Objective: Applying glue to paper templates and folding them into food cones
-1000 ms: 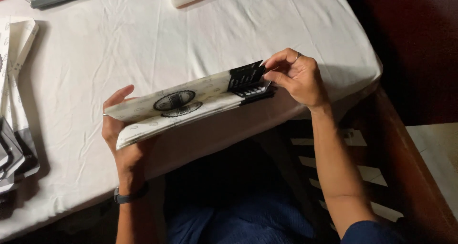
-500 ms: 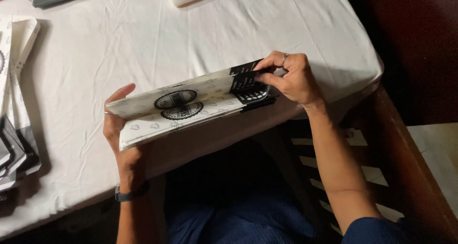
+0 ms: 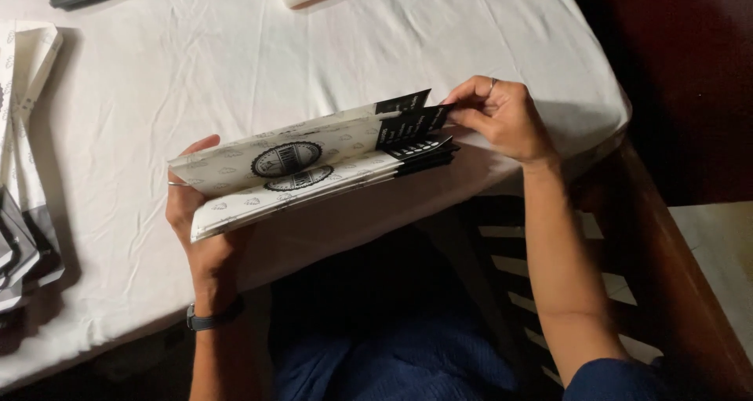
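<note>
Folded paper bags (image 3: 314, 170) between left hand (image 3: 196, 221) and right hand (image 3: 506, 119) (black ends pinched)

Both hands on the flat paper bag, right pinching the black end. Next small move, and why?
Probably pull the top panel up and away with the right hand. The paper bag is folded flat, its black end layers already fanning apart at the right fingers, while the left hand grips the other end, bracing it above the table.

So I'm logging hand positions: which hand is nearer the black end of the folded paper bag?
Right. The right hand pinches the black end of the paper bag itself; the left hand grips the opposite white end, far from it.
</note>
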